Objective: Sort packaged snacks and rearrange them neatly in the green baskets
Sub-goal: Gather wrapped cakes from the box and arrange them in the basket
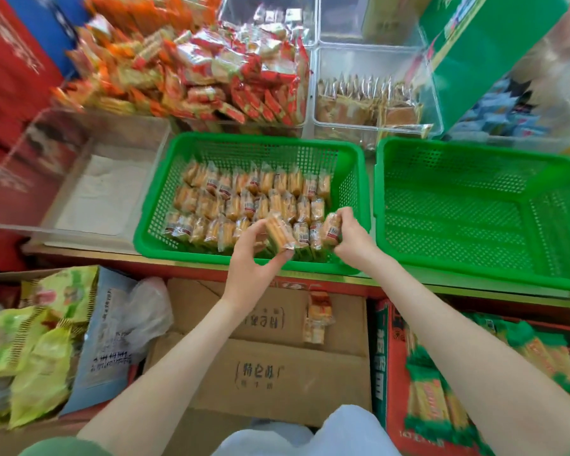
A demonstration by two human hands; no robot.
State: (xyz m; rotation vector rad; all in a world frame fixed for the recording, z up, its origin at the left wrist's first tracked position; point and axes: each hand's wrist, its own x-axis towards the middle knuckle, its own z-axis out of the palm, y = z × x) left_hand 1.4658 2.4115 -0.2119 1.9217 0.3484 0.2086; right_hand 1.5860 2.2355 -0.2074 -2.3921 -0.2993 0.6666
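Two green baskets stand side by side on the counter. The left basket (244, 146) holds several rows of small clear packets of yellow biscuits (244, 199), standing on edge. The right basket (474, 166) has nothing in it. My left hand (250, 258) pinches one biscuit packet (280, 233) over the near right corner of the left basket. My right hand (351, 235) grips another packet (331, 228) just beside it, at the right end of the front row.
Clear bins behind the baskets hold red and orange wafer packets (211, 77) and brown snack packets (366, 100). An empty clear bin (106, 189) sits left. Below the counter are cardboard boxes (270, 373), one loose packet (318, 315), yellow-green bags (30, 340) and a red carton (441, 390).
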